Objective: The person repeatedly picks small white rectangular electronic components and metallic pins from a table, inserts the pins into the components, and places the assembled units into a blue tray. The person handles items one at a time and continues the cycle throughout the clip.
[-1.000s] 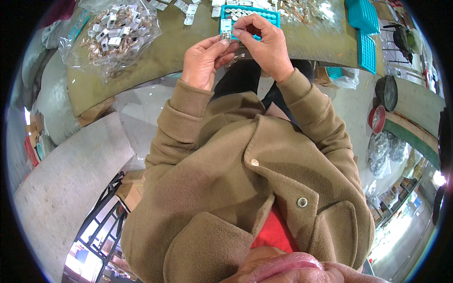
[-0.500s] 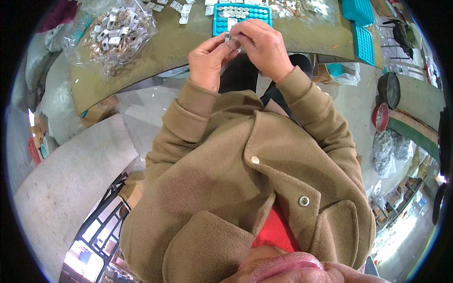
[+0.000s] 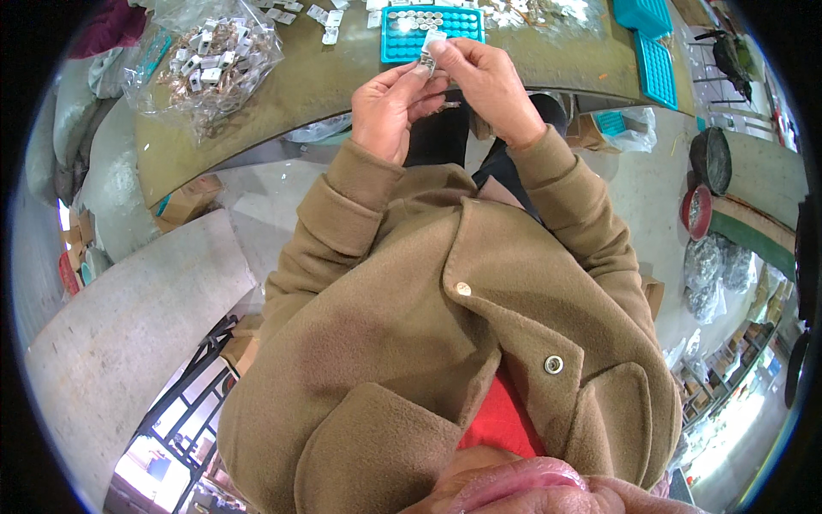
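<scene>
Both my hands meet over the table's near edge at a small white plastic part (image 3: 434,40) with a greyish, dark-marked lower end. My left hand (image 3: 387,107) pinches that lower end between thumb and fingers. From the right, my right hand (image 3: 495,86) grips the white upper part with thumb and forefinger. Whether it is one piece or two fitted together, I cannot tell. Just beyond my fingertips lies a turquoise tray (image 3: 473,36) with rows of round pockets. Several round silvery-white discs (image 3: 415,19) sit in its far left pockets.
A clear plastic bag (image 3: 205,64) of small white parts with coppery strands lies on the table (image 3: 330,73) at left. Flat white pieces (image 3: 330,34) are scattered toward the back. More turquoise trays (image 3: 655,68) stand at the right edge. A cardboard box (image 3: 188,201) is under the table.
The white part now shows more plainly, sticking up between my fingers. My hands have shifted slightly right, and the whole view has moved a little.
</scene>
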`<action>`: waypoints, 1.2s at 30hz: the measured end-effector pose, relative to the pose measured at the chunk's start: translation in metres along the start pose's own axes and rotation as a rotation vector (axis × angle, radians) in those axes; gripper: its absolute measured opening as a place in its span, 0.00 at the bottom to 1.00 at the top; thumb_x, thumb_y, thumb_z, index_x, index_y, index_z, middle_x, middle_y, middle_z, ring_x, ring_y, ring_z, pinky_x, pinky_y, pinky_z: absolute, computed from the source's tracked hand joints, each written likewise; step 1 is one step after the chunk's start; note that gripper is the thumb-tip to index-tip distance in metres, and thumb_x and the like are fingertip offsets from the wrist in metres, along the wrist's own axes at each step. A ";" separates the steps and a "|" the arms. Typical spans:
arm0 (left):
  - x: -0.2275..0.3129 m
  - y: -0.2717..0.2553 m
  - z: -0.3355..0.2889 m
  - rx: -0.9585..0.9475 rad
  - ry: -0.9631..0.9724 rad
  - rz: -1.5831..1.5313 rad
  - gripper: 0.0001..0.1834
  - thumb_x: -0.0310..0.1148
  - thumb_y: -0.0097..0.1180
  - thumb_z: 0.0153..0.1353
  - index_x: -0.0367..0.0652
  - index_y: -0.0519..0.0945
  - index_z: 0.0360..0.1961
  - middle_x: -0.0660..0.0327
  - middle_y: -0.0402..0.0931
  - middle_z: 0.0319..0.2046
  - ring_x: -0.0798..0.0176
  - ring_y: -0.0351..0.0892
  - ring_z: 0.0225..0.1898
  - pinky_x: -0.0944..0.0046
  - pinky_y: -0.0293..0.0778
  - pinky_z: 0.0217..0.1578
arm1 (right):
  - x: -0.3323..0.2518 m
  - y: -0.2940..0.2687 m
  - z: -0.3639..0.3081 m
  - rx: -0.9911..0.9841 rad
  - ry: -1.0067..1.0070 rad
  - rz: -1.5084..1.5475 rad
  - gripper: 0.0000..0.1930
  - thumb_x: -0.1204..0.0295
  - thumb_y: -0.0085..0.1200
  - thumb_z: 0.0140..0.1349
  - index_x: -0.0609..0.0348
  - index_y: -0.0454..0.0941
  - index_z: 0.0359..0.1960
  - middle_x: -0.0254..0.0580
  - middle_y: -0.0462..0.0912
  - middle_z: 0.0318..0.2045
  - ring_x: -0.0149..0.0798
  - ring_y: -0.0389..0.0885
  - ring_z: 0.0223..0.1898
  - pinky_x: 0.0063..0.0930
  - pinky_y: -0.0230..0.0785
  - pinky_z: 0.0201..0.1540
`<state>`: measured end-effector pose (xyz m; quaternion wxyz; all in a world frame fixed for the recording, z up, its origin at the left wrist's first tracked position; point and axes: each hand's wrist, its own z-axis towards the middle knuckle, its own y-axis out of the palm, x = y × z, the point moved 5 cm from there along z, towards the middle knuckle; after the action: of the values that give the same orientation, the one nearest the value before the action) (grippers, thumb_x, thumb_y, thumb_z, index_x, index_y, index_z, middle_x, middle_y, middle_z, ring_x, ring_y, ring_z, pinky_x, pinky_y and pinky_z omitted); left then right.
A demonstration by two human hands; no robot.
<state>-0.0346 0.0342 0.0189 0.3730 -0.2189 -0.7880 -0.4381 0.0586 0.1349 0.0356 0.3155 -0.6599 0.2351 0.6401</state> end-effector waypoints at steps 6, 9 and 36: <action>-0.015 0.006 0.000 -0.130 -0.203 -0.197 0.11 0.33 0.54 0.67 0.36 0.77 0.44 0.59 0.81 0.39 0.68 0.82 0.41 0.71 0.81 0.40 | -0.003 -0.011 -0.006 0.026 -0.054 -0.301 0.13 0.66 0.50 0.68 0.64 0.80 0.36 0.29 0.77 0.20 0.22 0.69 0.23 0.21 0.66 0.26; -0.025 0.001 0.004 -0.142 -0.339 -0.343 0.11 0.34 0.54 0.67 0.38 0.76 0.44 0.58 0.81 0.39 0.70 0.83 0.38 0.74 0.81 0.34 | 0.006 -0.012 -0.009 -0.065 0.057 -0.012 0.11 0.67 0.51 0.66 0.64 0.81 0.36 0.35 0.78 0.22 0.27 0.74 0.23 0.26 0.69 0.29; -0.061 0.020 0.004 -0.049 -0.582 -0.299 0.10 0.41 0.53 0.68 0.46 0.76 0.37 0.69 0.78 0.33 0.80 0.71 0.23 0.81 0.59 0.15 | 0.005 -0.046 -0.047 0.112 -0.613 -0.539 0.12 0.72 0.62 0.54 0.56 0.82 0.40 0.42 0.84 0.37 0.44 0.81 0.40 0.34 0.75 0.43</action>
<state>0.0153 0.0471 -0.0198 0.0582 -0.2256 -0.8741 -0.4261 0.1248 0.1335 0.0356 0.5629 -0.4585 -0.0166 0.6875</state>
